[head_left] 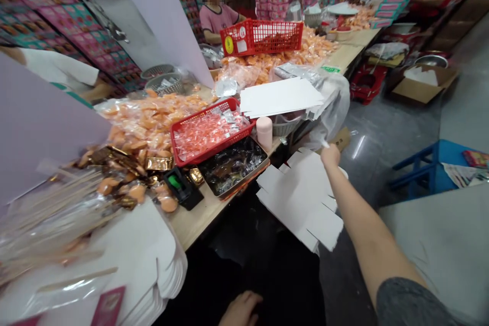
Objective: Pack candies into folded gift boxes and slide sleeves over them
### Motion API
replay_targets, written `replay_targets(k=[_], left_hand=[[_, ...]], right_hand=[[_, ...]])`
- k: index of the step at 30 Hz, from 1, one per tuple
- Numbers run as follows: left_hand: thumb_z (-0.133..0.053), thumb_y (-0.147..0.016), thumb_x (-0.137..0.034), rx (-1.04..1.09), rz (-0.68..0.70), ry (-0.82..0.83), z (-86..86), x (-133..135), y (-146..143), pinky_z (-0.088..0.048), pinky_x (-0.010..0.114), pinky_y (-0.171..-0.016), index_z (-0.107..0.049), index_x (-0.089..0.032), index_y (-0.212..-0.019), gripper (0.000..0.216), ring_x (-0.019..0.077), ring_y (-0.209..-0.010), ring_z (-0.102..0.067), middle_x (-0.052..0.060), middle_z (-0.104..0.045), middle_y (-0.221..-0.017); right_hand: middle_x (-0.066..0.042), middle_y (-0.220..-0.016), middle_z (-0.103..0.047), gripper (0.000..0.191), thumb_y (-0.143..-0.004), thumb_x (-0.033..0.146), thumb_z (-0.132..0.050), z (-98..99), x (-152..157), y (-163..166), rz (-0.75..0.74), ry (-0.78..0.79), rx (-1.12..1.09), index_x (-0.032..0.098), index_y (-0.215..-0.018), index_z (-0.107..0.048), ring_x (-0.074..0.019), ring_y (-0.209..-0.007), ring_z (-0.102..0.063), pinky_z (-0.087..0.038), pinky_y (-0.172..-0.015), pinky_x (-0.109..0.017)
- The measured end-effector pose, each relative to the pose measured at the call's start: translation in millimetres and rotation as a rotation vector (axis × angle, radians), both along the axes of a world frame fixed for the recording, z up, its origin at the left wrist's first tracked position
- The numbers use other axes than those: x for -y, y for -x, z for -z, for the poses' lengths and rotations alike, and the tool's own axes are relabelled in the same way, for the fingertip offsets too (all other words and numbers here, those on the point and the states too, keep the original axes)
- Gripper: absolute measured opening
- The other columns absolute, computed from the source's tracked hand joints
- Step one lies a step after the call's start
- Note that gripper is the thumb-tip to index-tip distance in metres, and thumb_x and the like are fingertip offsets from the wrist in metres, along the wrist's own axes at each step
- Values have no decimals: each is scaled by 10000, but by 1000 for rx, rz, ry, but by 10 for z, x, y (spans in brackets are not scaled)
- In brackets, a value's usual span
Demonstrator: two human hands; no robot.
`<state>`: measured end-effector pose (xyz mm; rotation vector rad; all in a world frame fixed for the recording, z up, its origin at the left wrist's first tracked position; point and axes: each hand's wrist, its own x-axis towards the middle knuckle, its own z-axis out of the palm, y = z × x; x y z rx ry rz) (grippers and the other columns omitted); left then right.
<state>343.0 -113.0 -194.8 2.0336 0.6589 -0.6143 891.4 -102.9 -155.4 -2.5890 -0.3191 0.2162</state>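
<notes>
My right hand (pixel 330 157) reaches out at the end of a stretched arm. Its fingers are closed on the edge of a clear plastic bag (pixel 335 99) that hangs over the table's side. Below that hand is a stack of flat white cardboard sheets (pixel 301 191) with notched edges. More white sheets (pixel 280 97) lie on the table beside the bag. Low in the view, my left hand (pixel 242 309) rests over black cloth (pixel 229 275), partly cut off by the frame; its fingers are loosely apart and nothing shows in them.
On the table are a red basket of small packets (pixel 210 132), a dark tray (pixel 233 168), a pink cylinder (pixel 264 133), a tape dispenser (pixel 181 187) and wrapped orange pieces (pixel 141 119). A blue stool (pixel 431 168) stands right. A co-worker (pixel 217 15) sits across the table.
</notes>
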Motion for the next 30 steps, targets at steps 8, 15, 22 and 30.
replay_targets(k=[8,15,22,30], left_hand=[[-501,-831,-118,44,-3,-156,-330,184,391,-423,374,-1077,-622,-243,-1257,460,225,-1206,-582,60,-630,-1293],[-542,-890,-151,311,-28,-190,-1226,205,990,-439,362,-1075,-603,-229,-1290,412,223,-1222,-583,63,-630,-1306],[-446,-1003,-216,584,-252,-597,-2083,-216,2345,-458,326,-1048,-541,-209,-1325,335,167,-1218,-570,65,-614,-1313],[-640,-911,-202,415,-488,-988,-1293,-1029,3176,-22,719,-1143,-640,-199,-1148,237,330,-1373,-418,83,-606,-1325]], right_hand=[[-125,-1300,-566,387,-952,345,-577,414,550,940,152,-83,39,156,-1289,-549,-246,-1162,-573,-493,-981,-467],[-208,-1345,-544,506,-859,224,-382,354,706,2540,-313,-318,326,108,-1336,-502,-324,-1328,-450,-340,-1105,-539],[-117,-1139,-683,348,-937,358,-378,-408,121,4448,-863,-672,359,214,-1119,-636,-262,-1139,-601,-421,-1063,-448],[-43,-724,-672,555,-831,621,-512,-744,-995,5557,-1036,-53,-401,196,-1169,-628,-163,-457,-565,-423,-402,-281]])
